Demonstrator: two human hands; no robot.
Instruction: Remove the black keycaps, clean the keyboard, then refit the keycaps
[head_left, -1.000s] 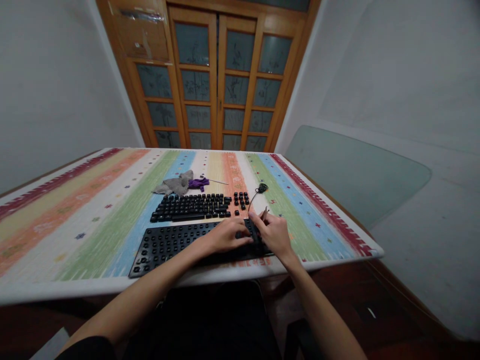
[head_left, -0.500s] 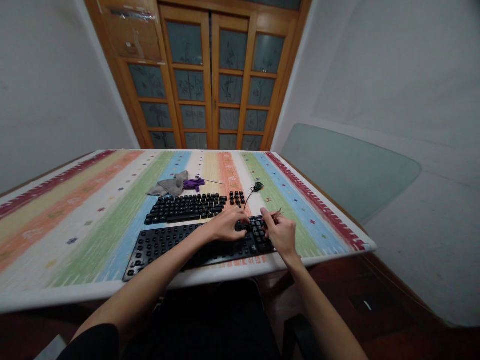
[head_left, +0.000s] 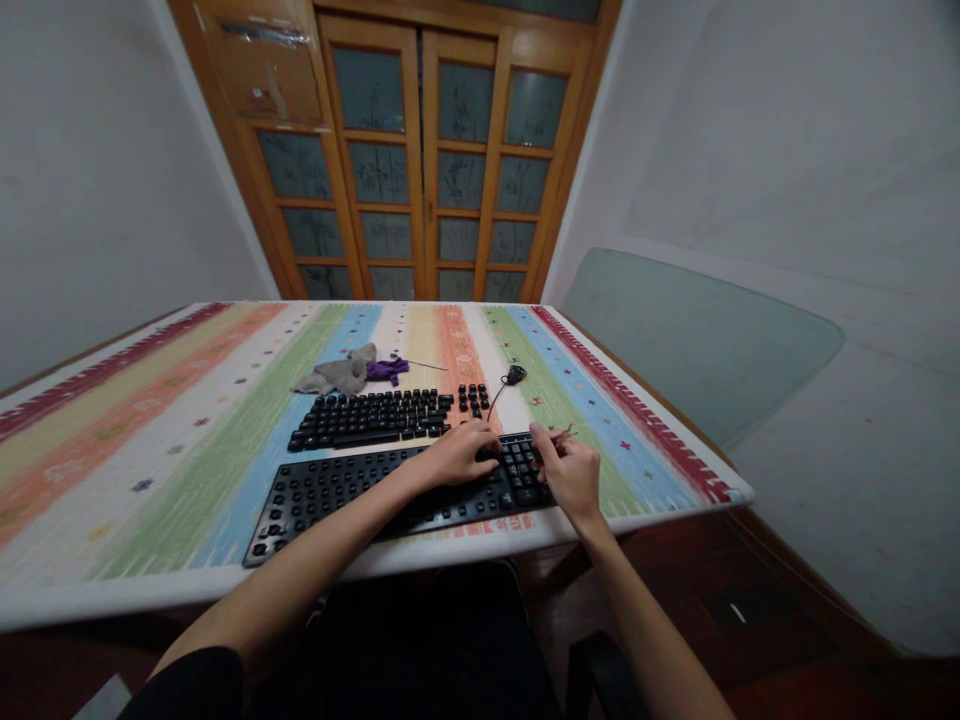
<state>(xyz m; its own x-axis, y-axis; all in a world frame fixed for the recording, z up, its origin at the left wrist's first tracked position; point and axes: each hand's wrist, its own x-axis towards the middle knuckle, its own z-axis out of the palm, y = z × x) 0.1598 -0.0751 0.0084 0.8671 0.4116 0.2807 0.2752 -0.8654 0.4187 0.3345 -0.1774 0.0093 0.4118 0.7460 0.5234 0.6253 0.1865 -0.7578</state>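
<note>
A black keyboard (head_left: 322, 492) lies along the table's near edge. Most of its left and middle part is bare of keycaps, while keys sit on the number pad (head_left: 523, 468). Over its right-middle part rests my left hand (head_left: 466, 452), fingers bent down on the keyboard and thumb curled toward them; the fingertips are partly hidden. My right hand (head_left: 571, 470) is closed above the number pad's right edge, pinching a thin brownish tool (head_left: 562, 432) whose ends poke out past the fingers. Its exact kind is too small to make out.
Behind the keyboard, loose black keycaps (head_left: 360, 418) lie in rows, with a smaller group (head_left: 473, 400) to their right. Farther back are a grey cloth (head_left: 337, 374), a purple cloth (head_left: 387, 371), a thin rod (head_left: 427, 364) and a coiled cable (head_left: 514, 375).
My right hand has shifted slightly right and toward me, uncovering more of the number pad. My left hand stays almost in place on the keyboard.
</note>
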